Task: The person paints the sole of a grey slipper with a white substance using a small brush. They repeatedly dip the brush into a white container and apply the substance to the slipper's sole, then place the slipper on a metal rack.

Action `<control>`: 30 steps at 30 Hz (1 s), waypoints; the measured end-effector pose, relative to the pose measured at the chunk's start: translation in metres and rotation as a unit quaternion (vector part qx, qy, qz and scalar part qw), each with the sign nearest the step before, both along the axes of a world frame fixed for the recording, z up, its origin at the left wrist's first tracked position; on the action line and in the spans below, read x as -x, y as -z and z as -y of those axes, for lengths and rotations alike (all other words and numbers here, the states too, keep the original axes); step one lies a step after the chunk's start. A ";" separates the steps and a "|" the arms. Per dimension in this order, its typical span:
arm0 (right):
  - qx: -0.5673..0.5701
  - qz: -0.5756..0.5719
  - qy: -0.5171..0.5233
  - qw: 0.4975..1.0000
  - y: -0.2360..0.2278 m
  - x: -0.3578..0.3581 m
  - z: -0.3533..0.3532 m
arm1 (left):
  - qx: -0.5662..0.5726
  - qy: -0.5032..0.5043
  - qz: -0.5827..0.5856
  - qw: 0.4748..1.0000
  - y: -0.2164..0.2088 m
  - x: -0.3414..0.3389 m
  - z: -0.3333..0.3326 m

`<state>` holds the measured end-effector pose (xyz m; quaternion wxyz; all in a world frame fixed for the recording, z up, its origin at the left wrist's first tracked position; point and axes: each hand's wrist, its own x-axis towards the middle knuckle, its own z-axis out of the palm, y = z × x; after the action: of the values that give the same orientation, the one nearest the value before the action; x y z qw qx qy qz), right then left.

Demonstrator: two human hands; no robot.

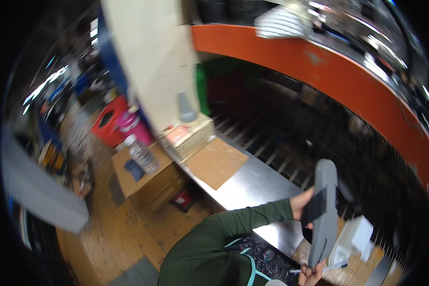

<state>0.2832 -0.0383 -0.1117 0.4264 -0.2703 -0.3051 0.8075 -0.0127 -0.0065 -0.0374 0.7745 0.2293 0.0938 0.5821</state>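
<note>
A long, smooth grey plastic part [325,224] with rounded ends and a black section on its side stands nearly upright in front of me. My left hand [301,205], coming out of a dark green sleeve, is closed on the black section at its left edge. At the part's lower end, my right hand [311,275] has its fingers pinched together around a thin pale rod [336,266]. Blur hides whether those fingers also touch the part. Beside the lower end sits a white plastic piece [355,236], partly behind the grey part.
A shiny metal table [267,186] carries a brown cardboard sheet [217,162] and a pale box with a grey cone-shaped piece [187,110]. Left of it, a clear bottle [140,153] stands on a cardboard box [150,188]. An orange beam [291,52] crosses behind dark slatted rollers [271,159].
</note>
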 end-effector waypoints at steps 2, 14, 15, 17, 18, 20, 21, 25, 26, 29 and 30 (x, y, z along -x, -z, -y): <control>0.016 -0.067 0.007 0.998 -0.008 0.007 -0.013 | 0.013 -0.001 0.042 0.999 -0.008 0.006 0.003; -0.018 -0.030 -0.023 0.999 -0.037 0.050 0.001 | -0.061 -0.575 -0.210 0.789 -0.018 -0.052 0.027; -0.073 0.018 -0.056 0.996 -0.038 0.039 -0.001 | -0.058 -0.585 -0.210 0.781 -0.016 -0.050 0.028; -0.118 0.165 0.073 0.976 -0.036 0.016 -0.006 | 0.037 -0.523 -0.232 0.820 -0.011 -0.038 0.036; -0.171 0.202 0.119 0.957 -0.037 0.000 -0.013 | 0.040 -0.550 -0.233 0.801 -0.009 -0.032 0.038; -0.265 0.329 0.222 0.879 -0.040 -0.029 -0.025 | 0.023 -0.524 -0.232 0.819 -0.007 -0.020 0.046; -0.300 0.404 0.267 0.822 -0.042 -0.043 -0.029 | 0.047 -0.513 -0.209 0.831 -0.006 -0.018 0.049; -0.382 0.643 0.282 0.601 -0.059 -0.078 -0.040 | 0.015 -0.436 -0.246 0.865 -0.006 -0.013 0.056; -0.399 0.679 0.278 0.550 -0.061 -0.079 -0.042 | -0.004 -0.427 -0.253 0.868 -0.004 -0.013 0.056; -0.437 0.728 0.246 0.467 -0.064 -0.074 -0.050 | -0.033 -0.419 -0.277 0.864 0.001 -0.015 0.055; -0.455 0.734 0.251 0.438 -0.064 -0.072 -0.052 | -0.039 -0.418 -0.286 0.861 0.003 -0.016 0.056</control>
<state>0.3548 0.0137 -0.0472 0.2887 -0.5931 -0.7461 -0.0909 0.0035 -0.0621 -0.0401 0.3882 0.3546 0.3755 0.7632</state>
